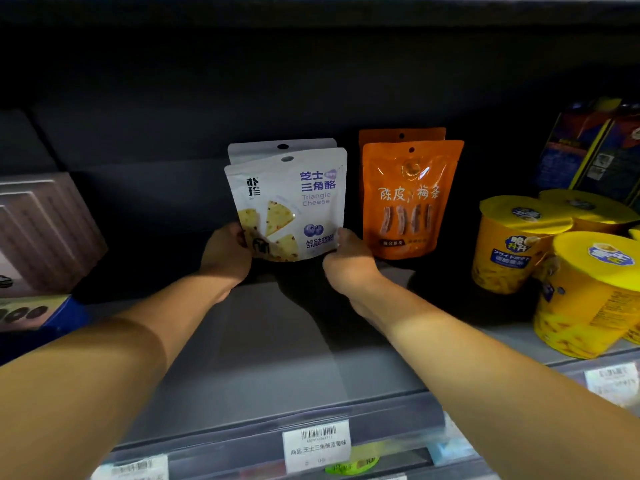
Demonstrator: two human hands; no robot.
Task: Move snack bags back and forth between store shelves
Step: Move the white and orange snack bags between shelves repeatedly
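A white Triangle Cheese snack bag (289, 202) stands upright, tilted a little, deep on the grey shelf (249, 344). My left hand (227, 256) grips its lower left corner and my right hand (348, 259) grips its lower right corner. A second white bag (256, 147) of the same kind stands right behind it, mostly hidden. To the right, two orange snack bags (410, 199) stand one behind the other, close beside my right hand.
Yellow snack cups (581, 289) crowd the right end of the shelf, with dark blue boxes (588, 147) behind them. A brown box (41, 233) sits at the left. Price tags (317, 445) line the shelf's front rail.
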